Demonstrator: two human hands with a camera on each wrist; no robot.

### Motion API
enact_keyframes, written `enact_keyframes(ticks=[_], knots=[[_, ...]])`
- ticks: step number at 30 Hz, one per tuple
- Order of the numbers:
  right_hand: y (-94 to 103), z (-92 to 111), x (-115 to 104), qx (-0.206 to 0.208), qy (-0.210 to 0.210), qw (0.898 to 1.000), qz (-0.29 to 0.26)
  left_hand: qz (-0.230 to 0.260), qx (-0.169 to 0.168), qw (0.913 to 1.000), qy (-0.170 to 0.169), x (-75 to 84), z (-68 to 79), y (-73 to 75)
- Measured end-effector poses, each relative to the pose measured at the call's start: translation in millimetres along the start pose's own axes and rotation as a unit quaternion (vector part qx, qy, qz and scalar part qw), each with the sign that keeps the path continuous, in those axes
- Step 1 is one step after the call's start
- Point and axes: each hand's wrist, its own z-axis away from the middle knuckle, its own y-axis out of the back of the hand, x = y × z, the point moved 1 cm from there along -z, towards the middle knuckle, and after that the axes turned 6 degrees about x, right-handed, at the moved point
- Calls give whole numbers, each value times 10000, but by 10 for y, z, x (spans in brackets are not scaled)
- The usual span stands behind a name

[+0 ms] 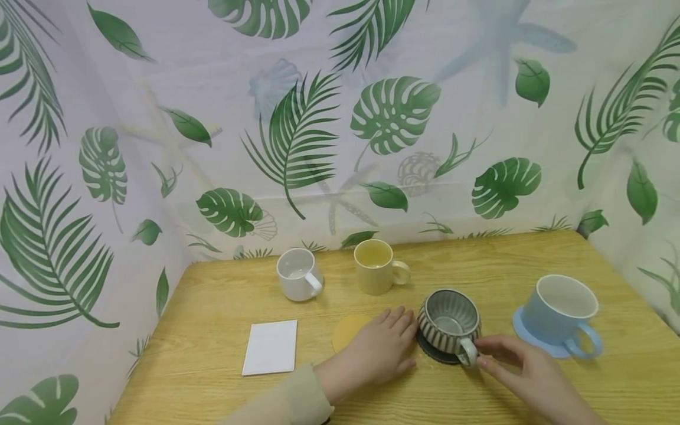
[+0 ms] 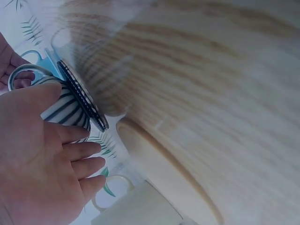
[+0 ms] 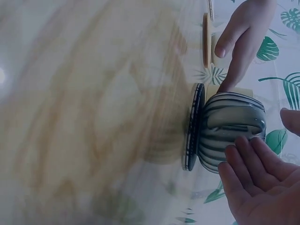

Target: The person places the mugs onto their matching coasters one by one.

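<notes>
A grey-and-brown ribbed cup (image 1: 448,319) stands on a round dark coaster (image 1: 438,349), its handle turned toward the front right. My left hand (image 1: 379,345) lies palm down left of it, fingers straight, fingertips at the cup's side and coaster edge. In the left wrist view the fingers of that hand (image 2: 51,154) extend beside the striped cup (image 2: 65,104). My right hand (image 1: 523,372) is at the handle, thumb and fingers apart. The right wrist view shows this hand (image 3: 262,180) with straight fingers by the cup (image 3: 232,129), its thumb held away.
A yellow round coaster (image 1: 347,330) lies partly under my left forearm's side. A white square coaster (image 1: 270,348) is farther left. Behind stand a white mug (image 1: 297,277) and a yellow mug (image 1: 374,274). At right, a blue mug (image 1: 560,310) sits on a blue coaster (image 1: 520,324).
</notes>
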Motion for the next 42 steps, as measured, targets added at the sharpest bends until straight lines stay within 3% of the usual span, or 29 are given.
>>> enact_keyframes(ticks=[4, 16, 28, 42], knots=[[49, -14, -36, 19, 370, 9984, 418, 18, 82, 10000, -15, -28, 57, 19], [220, -45, -127, 66, 917, 9850, 1463, -17, 158, 9998, -83, -81, 285, 63], [313, -144, -220, 191, 1374, 9739, 1794, 549, 219, 9981, 180, -215, 525, 156], [370, -355, -386, 254, 1849, 9614, 2024, 771, 145, 9949, 636, -388, 691, 311]])
